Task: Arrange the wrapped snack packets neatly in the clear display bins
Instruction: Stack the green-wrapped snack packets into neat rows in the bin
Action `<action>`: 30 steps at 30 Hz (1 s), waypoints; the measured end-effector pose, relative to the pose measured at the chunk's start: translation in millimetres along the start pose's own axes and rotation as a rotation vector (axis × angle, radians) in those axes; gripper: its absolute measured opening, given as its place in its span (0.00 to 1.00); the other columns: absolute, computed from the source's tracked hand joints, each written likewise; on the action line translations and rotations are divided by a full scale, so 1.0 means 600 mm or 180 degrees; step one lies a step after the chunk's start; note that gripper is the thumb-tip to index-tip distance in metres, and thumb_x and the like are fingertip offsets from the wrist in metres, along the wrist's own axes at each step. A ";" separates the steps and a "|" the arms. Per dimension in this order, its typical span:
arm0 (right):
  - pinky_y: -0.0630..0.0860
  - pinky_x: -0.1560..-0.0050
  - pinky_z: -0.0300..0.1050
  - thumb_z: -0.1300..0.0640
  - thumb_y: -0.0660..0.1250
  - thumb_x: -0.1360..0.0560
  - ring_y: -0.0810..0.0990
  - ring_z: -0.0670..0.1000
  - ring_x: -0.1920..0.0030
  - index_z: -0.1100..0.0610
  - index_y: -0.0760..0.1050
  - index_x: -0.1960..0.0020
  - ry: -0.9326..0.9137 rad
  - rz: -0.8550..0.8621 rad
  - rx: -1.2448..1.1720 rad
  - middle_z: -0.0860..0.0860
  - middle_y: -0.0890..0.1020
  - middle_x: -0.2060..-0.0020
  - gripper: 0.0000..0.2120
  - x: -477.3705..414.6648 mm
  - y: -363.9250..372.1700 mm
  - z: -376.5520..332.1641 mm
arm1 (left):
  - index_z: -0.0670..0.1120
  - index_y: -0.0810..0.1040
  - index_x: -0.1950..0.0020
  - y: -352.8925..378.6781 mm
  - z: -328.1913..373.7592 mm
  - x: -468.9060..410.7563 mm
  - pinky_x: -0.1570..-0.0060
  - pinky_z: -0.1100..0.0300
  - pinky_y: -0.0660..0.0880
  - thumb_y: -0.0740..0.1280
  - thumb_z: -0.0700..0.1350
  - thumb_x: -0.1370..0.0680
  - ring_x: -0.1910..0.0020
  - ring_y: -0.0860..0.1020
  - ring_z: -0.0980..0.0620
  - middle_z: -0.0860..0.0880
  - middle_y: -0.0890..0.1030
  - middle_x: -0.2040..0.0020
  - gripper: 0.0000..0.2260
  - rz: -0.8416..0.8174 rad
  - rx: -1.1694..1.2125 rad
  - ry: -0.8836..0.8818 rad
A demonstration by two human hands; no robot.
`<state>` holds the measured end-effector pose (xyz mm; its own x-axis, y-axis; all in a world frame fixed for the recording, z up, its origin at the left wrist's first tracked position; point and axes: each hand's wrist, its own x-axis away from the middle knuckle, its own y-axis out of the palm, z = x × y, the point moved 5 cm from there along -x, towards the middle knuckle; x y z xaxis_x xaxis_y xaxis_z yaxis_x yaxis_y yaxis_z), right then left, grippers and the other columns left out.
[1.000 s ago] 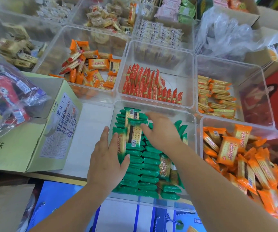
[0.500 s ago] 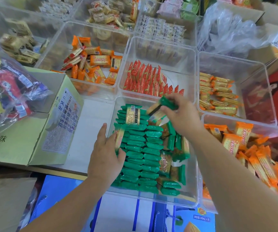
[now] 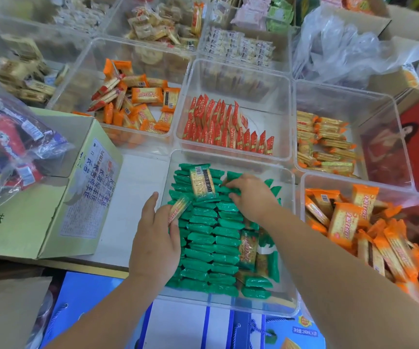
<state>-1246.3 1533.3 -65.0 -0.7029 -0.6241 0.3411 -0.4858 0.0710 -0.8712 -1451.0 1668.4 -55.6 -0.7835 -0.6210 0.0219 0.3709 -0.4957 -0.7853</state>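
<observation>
Left hand (image 3: 155,238) pinches one green-ended wrapped cracker packet (image 3: 179,210), long axis slanting far-right; right hand (image 3: 253,199) grips green foil packets (image 3: 203,238) (rows lying crosswise) in clear plastic bin (image 3: 228,304).

The left hand (image 3: 156,238) covers the 9 o'clock side of the green packets (image 3: 213,238). The tilted packet (image 3: 179,210) at its fingers is motion-blurred, so the grip is unclear. The right hand (image 3: 253,197) has its fingertips sunk among the packets at 12 o'clock. At 4 o'clock the orange-packet bin (image 3: 334,179) runs off the edge. The carton (image 3: 52,197) at 9 o'clock carries print too small to read.
</observation>
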 end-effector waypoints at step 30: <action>0.44 0.23 0.60 0.33 0.47 0.20 0.51 0.53 0.21 0.46 0.54 0.20 0.0177 0.0293 0.0516 0.43 0.60 0.22 0.32 0.042 0.064 0.033 | 0.56 0.78 0.52 0.001 0.160 -0.145 0.63 0.70 0.70 0.73 0.41 0.26 0.59 0.79 0.59 0.59 0.80 0.60 0.10 -0.0131 0.0974 0.0390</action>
<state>-1272.2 1505.0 -97.0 -0.7704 -0.5765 0.2724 -0.3312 -0.0032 -0.9435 -1334.9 1663.8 1.3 -0.8483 -0.5281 -0.0395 0.4556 -0.6899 -0.5626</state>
